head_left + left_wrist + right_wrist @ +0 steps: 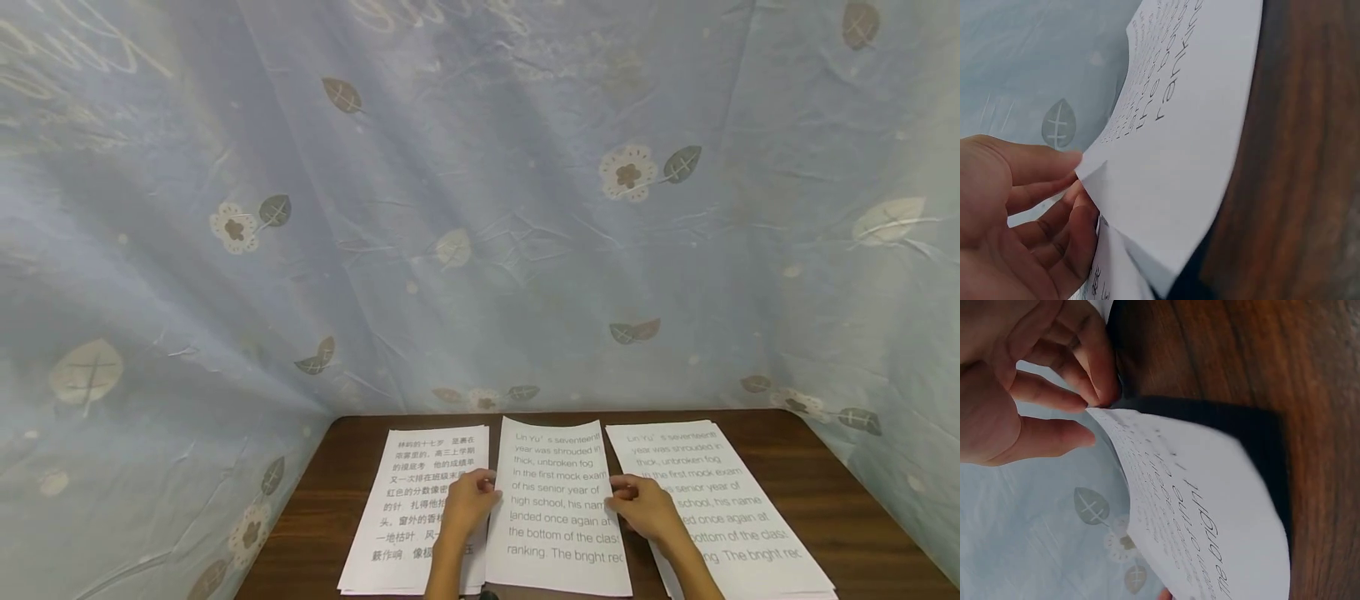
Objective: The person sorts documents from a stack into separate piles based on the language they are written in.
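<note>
A white sheet of paper (558, 508) printed with English text is between both hands, bowed and lifted at its edges. The left hand (468, 504) pinches its left edge; in the left wrist view the thumb (1054, 161) lies on the paper's printed face. At the right edge, the right hand (647, 504) touches the paper with its fingertips. Its thumb (1060, 436) stands slightly apart from the sheet in the right wrist view. Under the sheet shows part of a flat black thing (1269, 437), whose kind is hidden.
To the left lies a stack of sheets with Chinese text (408, 500), partly behind the left hand. On the right is a stack with English text (738, 517), partly covered by the right forearm. The brown wooden table (315, 508) meets a blue patterned curtain (480, 292).
</note>
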`<move>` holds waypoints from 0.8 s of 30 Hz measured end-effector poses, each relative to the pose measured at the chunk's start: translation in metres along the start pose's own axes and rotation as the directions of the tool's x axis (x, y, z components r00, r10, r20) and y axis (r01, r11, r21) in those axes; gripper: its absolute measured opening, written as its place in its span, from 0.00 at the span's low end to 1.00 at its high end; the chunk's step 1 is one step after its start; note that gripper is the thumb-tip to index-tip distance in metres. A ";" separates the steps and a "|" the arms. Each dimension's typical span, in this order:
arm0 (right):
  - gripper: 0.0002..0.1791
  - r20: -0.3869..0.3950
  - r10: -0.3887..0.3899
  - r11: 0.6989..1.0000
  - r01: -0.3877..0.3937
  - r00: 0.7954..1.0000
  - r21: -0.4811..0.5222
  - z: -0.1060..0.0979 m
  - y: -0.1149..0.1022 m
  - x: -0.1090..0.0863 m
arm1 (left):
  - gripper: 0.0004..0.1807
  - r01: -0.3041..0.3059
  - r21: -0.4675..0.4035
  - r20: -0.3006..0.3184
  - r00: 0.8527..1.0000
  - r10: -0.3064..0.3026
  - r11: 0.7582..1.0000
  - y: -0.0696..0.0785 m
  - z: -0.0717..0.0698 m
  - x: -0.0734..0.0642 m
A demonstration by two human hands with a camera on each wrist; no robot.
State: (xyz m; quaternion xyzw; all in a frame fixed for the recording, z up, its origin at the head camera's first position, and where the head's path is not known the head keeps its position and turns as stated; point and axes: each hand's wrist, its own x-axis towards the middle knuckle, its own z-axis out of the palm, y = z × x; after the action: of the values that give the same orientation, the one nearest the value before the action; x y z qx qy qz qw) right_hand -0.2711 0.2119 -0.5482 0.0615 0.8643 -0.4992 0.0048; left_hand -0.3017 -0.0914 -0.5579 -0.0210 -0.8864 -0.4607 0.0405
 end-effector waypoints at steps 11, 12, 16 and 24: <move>0.29 -0.013 0.020 0.997 -0.019 1.000 0.071 -0.001 0.002 -0.001 | 0.23 0.019 -0.026 0.017 1.000 -0.018 0.999 0.001 0.000 -0.001; 0.29 -0.013 0.018 0.997 -0.017 1.000 0.075 -0.001 0.002 -0.001 | 0.23 0.015 -0.031 0.018 1.000 -0.015 0.999 0.001 0.000 -0.002; 0.29 -0.019 0.013 0.996 -0.012 1.000 0.091 -0.004 0.002 -0.002 | 0.23 -0.012 -0.076 0.029 0.999 0.015 0.997 0.001 -0.002 -0.003; 0.29 -0.037 0.009 0.994 -0.005 0.999 0.105 -0.011 -0.001 -0.001 | 0.24 -0.032 -0.176 0.048 0.998 0.041 0.984 0.008 -0.007 -0.004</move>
State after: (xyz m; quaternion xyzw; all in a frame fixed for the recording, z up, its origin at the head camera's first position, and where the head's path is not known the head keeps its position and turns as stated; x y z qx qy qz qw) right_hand -0.2695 0.2207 -0.5422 0.0740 0.8367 -0.5425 -0.0126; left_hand -0.2967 -0.0923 -0.5476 -0.0526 -0.8426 -0.5355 0.0240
